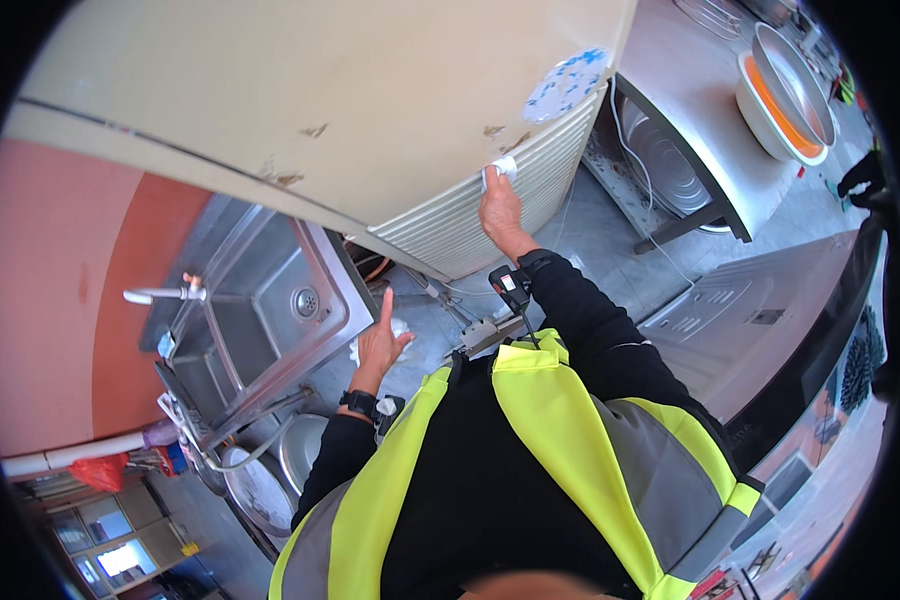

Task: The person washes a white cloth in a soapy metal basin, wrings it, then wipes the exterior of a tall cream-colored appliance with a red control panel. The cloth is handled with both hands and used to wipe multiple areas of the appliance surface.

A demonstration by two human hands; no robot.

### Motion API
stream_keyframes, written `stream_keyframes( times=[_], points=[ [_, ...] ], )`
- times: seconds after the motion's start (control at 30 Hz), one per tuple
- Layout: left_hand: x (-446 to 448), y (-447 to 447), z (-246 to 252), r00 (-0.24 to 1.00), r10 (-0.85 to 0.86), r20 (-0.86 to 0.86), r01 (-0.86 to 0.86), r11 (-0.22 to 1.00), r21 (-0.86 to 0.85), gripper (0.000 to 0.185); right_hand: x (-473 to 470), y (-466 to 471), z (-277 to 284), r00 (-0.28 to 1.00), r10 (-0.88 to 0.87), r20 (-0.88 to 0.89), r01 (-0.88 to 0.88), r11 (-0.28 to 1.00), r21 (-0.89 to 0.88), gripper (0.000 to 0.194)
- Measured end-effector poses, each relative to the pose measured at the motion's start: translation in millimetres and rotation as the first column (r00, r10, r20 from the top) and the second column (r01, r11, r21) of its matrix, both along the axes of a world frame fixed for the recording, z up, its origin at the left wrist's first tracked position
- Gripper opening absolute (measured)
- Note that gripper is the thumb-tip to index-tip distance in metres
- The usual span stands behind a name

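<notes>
My right hand (500,214) grips a folded white cloth (504,166) against the lower edge of a tall cream cabinet panel (390,97). The cloth touches the panel just above its slatted grille (487,217). Brown scuffs and peeled patches mark the panel nearby. My left hand (379,345) is to the left, beside the front corner of a stainless steel sink (345,319), with index finger and thumb extended. Crumpled white material (401,341) shows behind that hand; whether the hand holds it is hidden.
A steel table (690,82) on the right carries nested basins (784,105). A white cable (634,146) hangs in front of it. Behind my right arm stands a steel-sided appliance (757,300). Large pans (259,480) lie under the sink, and a tap (165,292) projects over it.
</notes>
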State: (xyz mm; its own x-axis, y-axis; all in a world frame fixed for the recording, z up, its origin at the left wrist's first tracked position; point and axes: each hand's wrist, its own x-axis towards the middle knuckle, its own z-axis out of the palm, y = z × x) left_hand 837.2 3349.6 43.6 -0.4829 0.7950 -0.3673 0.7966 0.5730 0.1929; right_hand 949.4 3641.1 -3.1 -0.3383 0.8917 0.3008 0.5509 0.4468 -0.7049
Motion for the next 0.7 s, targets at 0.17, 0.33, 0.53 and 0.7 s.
stream_keyframes(
  times=[0.17, 0.33, 0.53, 0.7],
  points=[
    [8.5, -76.9, -23.1, 0.994, 0.078, 0.074, -0.076, 0.997, -0.027, 0.104, -16.7, -23.0, 0.1, 0.999, -0.02, 0.032, 0.02, 1.0, -0.005, 0.026],
    [20.6, -113.5, -38.4, 0.979, 0.147, 0.14, -0.134, 0.986, -0.098, 0.103, -33.0, -55.0, 1.2, 0.997, 0.051, 0.055, -0.053, 0.998, 0.037, 0.029],
    [21.4, -128.0, -36.4, 0.987, 0.134, 0.091, -0.129, 0.99, -0.059, 0.103, -61.8, -96.3, -2.6, 0.995, 0.102, 0.009, -0.102, 0.993, 0.059, 0.031],
    [15.2, -110.1, -19.9, 0.995, 0.068, 0.072, -0.071, 0.997, 0.031, 0.101, -77.5, -127.9, -9.1, 0.944, 0.33, 0.015, -0.329, 0.937, 0.121, 0.031]
  ],
)
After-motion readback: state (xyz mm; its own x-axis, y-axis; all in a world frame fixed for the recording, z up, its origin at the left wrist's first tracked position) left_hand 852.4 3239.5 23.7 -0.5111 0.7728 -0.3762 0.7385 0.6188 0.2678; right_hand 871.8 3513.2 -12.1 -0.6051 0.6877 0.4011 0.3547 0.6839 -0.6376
